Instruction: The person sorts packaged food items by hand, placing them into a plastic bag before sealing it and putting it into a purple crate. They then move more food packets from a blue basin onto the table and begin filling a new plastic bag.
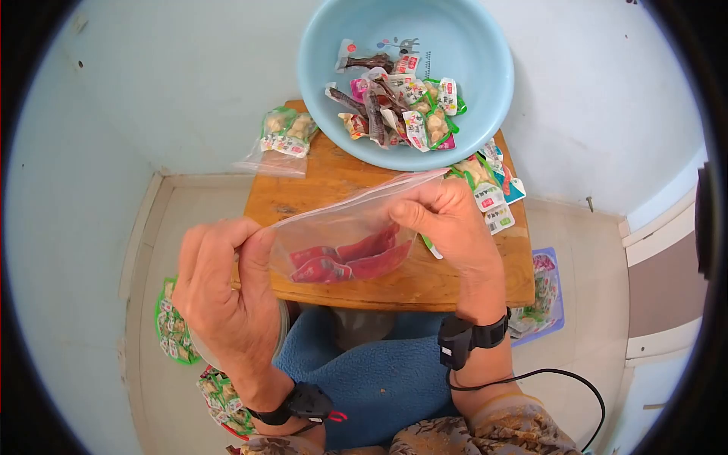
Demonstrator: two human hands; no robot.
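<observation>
Between my two hands hangs a clear zip-lock bag (pixel 318 227), stretched along its top edge above the front of the wooden table. Inside it lie several red snack packets (pixel 356 259). My left hand (pixel 231 284) pinches the bag's top left corner between thumb and fingers. At the other end, my right hand (pixel 451 227) grips the top right part, its thumb pressed against the plastic. Whether the zip is sealed cannot be made out. Just behind my right hand, green-and-white snack packets (pixel 493 199) lie on the table.
A large blue basin (pixel 485 114) with mixed snack packets stands at the table's back. A filled zip-lock bag (pixel 287 135) lies at the back left of the wooden table (pixel 288 193). On the floor are a green basket (pixel 174 322), a red-rimmed one (pixel 224 402) and a purple basket (pixel 552 303), holding packets.
</observation>
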